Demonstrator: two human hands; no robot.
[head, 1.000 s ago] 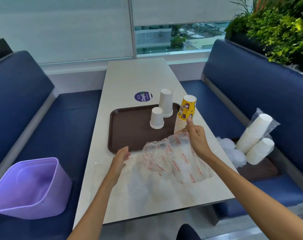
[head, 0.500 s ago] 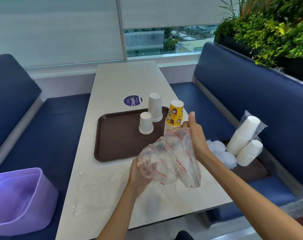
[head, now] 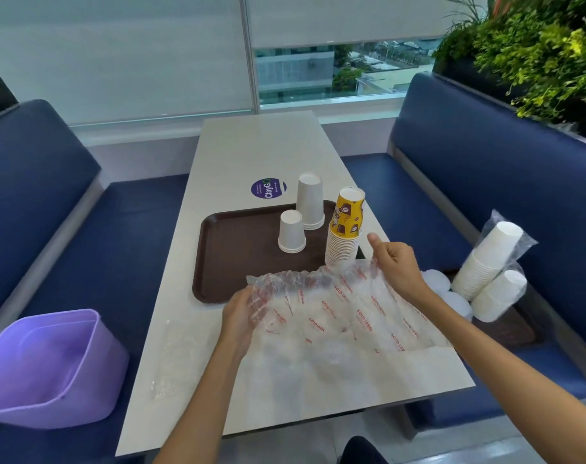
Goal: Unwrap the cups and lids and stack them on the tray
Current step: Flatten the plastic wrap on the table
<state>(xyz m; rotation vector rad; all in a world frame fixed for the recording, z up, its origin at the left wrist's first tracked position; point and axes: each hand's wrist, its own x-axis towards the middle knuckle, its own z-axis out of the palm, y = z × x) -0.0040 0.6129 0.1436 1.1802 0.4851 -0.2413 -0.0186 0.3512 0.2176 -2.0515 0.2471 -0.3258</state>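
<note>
A clear plastic wrapper (head: 335, 303) with red print is stretched wide over the table's near half. My left hand (head: 241, 313) grips its left end and my right hand (head: 397, 266) grips its upper right edge, thumb raised. On the brown tray (head: 238, 256) stand a short stack of white cups (head: 291, 232), a taller white stack (head: 310, 200) and, at the tray's right edge, a tall stack of yellow printed cups (head: 346, 226), all upside down.
Two wrapped stacks of white cups (head: 489, 262) and white lids (head: 437, 283) lie on a second tray on the right bench. A purple bin (head: 47, 366) sits on the left bench. Another clear wrapper scrap (head: 171, 360) lies on the table by its left edge.
The wrapper was bunched up between both hands half a second ago; now my hands have moved apart and pulled it out wide. The view has shifted slightly.
</note>
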